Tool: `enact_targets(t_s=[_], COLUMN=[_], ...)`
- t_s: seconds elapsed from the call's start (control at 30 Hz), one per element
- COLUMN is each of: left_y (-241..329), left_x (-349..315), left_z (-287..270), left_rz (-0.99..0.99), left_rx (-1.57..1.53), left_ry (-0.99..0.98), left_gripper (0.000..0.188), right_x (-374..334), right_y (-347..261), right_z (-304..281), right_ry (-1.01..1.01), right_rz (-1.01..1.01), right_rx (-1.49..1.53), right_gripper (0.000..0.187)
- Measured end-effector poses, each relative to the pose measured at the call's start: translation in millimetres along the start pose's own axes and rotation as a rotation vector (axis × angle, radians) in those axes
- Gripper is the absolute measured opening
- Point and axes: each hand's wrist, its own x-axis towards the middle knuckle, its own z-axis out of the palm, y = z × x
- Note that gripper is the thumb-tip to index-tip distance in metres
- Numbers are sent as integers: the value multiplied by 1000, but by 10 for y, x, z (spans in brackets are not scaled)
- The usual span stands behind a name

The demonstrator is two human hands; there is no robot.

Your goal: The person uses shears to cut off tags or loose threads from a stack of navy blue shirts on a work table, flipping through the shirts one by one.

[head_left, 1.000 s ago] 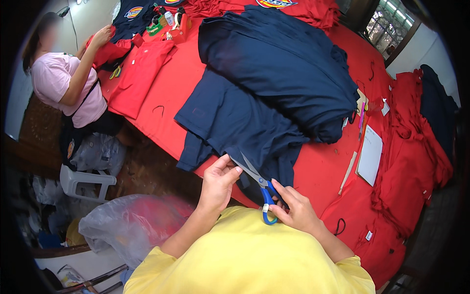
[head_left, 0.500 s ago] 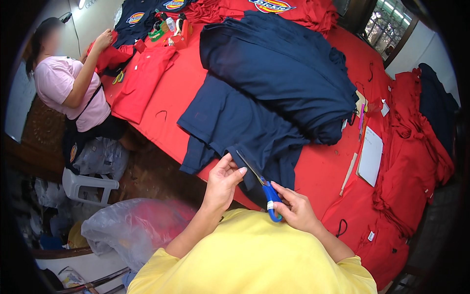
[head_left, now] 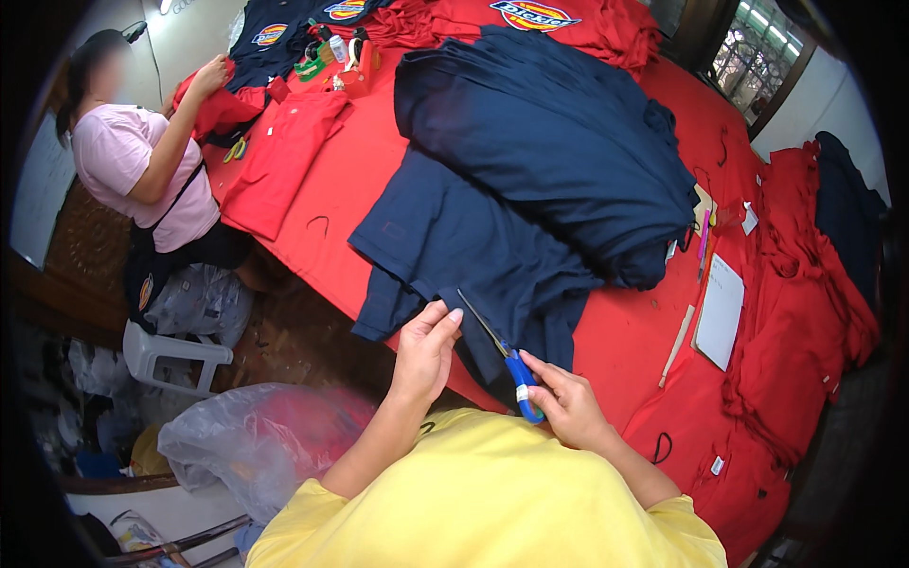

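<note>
A navy shirt lies spread on the red-covered table, its lower edge hanging toward me. My left hand pinches the shirt's near edge between thumb and fingertips. In my right hand is a pair of scissors with blue handles. Their metal blades point up and left over the navy cloth, the tips close to my left fingertips. The blades look nearly together. Whether a thread lies between them is too small to tell.
A thick navy garment pile covers the table behind the shirt. Red garments heap at the right, beside a white notepad. Across at the left, a person in pink handles red cloth. A plastic bag and white stool stand below.
My left thumb and fingers have closed together on the cloth edge. The scissors stay almost in place, and the whole view has shifted slightly.
</note>
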Motion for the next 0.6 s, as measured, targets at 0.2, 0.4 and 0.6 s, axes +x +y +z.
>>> enact_targets(t_s=[0.2, 0.4, 0.6], left_y=[72, 59, 137], left_x=[-11, 83, 150], left_z=[68, 19, -55], left_rz=[-27, -7, -22], left_rx=[189, 115, 133], left_ry=[-17, 29, -8], left_gripper=[32, 28, 28], right_x=[108, 178, 242], right_y=[162, 221, 115], right_z=[79, 85, 86], right_ry=[70, 80, 64], right_rz=[-178, -178, -203], right_rx=[15, 6, -50], right_gripper=[47, 47, 48])
